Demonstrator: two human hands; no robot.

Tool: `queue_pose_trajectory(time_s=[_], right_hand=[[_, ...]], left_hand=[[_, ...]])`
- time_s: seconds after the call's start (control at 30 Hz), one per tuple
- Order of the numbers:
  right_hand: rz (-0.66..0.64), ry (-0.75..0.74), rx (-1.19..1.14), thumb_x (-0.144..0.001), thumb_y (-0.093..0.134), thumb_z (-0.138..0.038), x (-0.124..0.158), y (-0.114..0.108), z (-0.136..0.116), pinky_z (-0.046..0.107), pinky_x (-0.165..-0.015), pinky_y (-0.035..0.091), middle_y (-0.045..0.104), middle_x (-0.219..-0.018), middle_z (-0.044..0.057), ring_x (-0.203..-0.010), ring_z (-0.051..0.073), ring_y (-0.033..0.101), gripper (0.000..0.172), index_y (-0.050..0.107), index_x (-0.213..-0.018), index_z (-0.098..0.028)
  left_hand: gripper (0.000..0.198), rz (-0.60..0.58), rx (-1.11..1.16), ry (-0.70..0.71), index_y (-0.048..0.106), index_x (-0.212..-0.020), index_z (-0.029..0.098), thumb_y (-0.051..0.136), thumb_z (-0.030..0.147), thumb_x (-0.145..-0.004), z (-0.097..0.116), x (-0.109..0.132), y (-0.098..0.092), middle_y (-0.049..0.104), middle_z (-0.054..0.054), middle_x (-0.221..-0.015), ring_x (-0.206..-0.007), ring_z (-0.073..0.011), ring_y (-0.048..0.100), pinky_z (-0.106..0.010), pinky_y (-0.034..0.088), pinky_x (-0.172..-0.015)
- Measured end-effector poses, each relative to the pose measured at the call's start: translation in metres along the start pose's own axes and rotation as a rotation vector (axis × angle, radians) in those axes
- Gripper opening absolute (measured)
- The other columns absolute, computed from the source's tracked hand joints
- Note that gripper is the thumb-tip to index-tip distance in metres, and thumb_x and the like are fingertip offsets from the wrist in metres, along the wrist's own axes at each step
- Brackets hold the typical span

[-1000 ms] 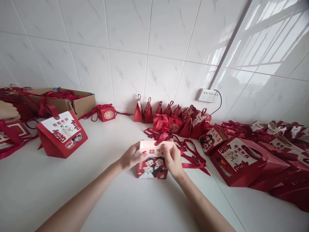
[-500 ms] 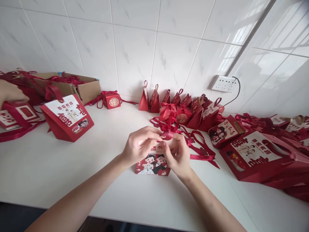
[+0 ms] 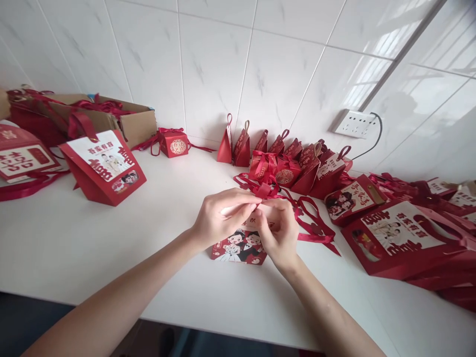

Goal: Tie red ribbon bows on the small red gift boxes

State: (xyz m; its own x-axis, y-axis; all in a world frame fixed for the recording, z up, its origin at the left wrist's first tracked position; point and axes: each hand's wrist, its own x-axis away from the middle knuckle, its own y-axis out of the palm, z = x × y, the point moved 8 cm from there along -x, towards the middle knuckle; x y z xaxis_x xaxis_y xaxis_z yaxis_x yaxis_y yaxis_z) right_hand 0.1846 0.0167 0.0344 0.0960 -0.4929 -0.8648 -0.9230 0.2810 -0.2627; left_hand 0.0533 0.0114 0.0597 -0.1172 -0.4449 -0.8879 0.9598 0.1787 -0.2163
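Observation:
A small red gift box (image 3: 241, 248) printed with a cartoon couple stands upright on the white table in front of me. Above its top, my left hand (image 3: 223, 218) pinches a dark red ribbon (image 3: 265, 190) between thumb and fingers. My right hand (image 3: 278, 230) meets it from the other side, its thumb and fingertips closed on the same ribbon. Both hands cover the upper part of the box, and the exact grip at the fingertips is partly hidden. Loose red ribbons (image 3: 316, 218) lie just behind and right of my right hand.
Behind stands a row of red triangular boxes (image 3: 242, 148). A larger red box (image 3: 394, 238) and a heap of others fill the right side. On the left are a tent-shaped box (image 3: 106, 168), a small ribboned box (image 3: 174, 144) and a cardboard carton (image 3: 139, 124). A power strip (image 3: 355, 124) is on the wall.
My fingertips have drawn closer together over the ribbon, and its loop now stands above them. At the far left, another person's hand has moved away from a red box, which now sits differently.

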Motion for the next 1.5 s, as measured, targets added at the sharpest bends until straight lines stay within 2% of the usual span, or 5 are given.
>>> queue_pose_trajectory(time_s=[0.27, 0.47, 0.83, 1.3, 1.5], right_hand=[[-0.013, 0.025, -0.038, -0.091, 0.051, -0.021, 0.0010, 0.0003, 0.0011, 0.026, -0.056, 0.047, 0.059, -0.078, 0.000, -0.063, 0.013, 0.056, 0.005, 0.050, -0.096, -0.022], [0.021, 0.062, -0.032, -0.091, 0.053, -0.024, 0.0018, -0.0025, 0.0035, 0.024, -0.052, 0.044, 0.056, -0.073, -0.002, -0.057, 0.011, 0.053, 0.004, 0.050, -0.093, -0.022], [0.010, 0.047, -0.026, -0.087, 0.056, -0.022, 0.0013, -0.0026, 0.0027, 0.024, -0.054, 0.044, 0.057, -0.075, -0.001, -0.063, 0.013, 0.055, 0.009, 0.051, -0.093, -0.022], [0.008, 0.098, -0.075, -0.086, 0.058, -0.021, 0.0012, -0.0026, 0.0069, 0.021, -0.051, 0.044, 0.056, -0.074, -0.002, -0.060, 0.011, 0.053, 0.012, 0.047, -0.091, -0.022], [-0.018, 0.125, -0.095, -0.087, 0.057, -0.020, 0.0028, 0.0016, 0.0100, 0.021, -0.048, 0.041, 0.050, -0.066, -0.006, -0.050, 0.009, 0.046, 0.012, 0.046, -0.091, -0.023]], left_hand=[[0.026, -0.026, 0.065, -0.008, 0.071, -0.100, 0.017, 0.054, 0.007, -0.083, 0.0024, 0.0021, -0.0006, 0.073, -0.007, -0.094, -0.083, -0.0145, 0.070, -0.024, 0.059, -0.070], [0.035, -0.053, 0.033, 0.026, 0.069, -0.104, 0.019, 0.053, 0.005, -0.077, 0.0037, 0.0019, -0.0004, 0.072, -0.007, -0.095, -0.086, -0.0174, 0.068, -0.031, 0.059, -0.075], [0.029, -0.050, 0.012, 0.010, 0.069, -0.101, 0.017, 0.055, 0.006, -0.078, 0.0025, 0.0011, 0.0001, 0.073, -0.008, -0.094, -0.085, -0.0156, 0.069, -0.026, 0.059, -0.074], [0.026, 0.000, -0.018, 0.015, 0.071, -0.096, 0.016, 0.056, 0.005, -0.077, 0.0046, 0.0009, -0.0017, 0.074, -0.007, -0.091, -0.083, -0.0142, 0.069, -0.023, 0.059, -0.074], [0.027, 0.001, -0.002, -0.015, 0.071, -0.098, 0.017, 0.057, 0.006, -0.078, 0.0031, 0.0015, -0.0029, 0.073, -0.006, -0.094, -0.083, -0.0137, 0.069, -0.022, 0.058, -0.075]])
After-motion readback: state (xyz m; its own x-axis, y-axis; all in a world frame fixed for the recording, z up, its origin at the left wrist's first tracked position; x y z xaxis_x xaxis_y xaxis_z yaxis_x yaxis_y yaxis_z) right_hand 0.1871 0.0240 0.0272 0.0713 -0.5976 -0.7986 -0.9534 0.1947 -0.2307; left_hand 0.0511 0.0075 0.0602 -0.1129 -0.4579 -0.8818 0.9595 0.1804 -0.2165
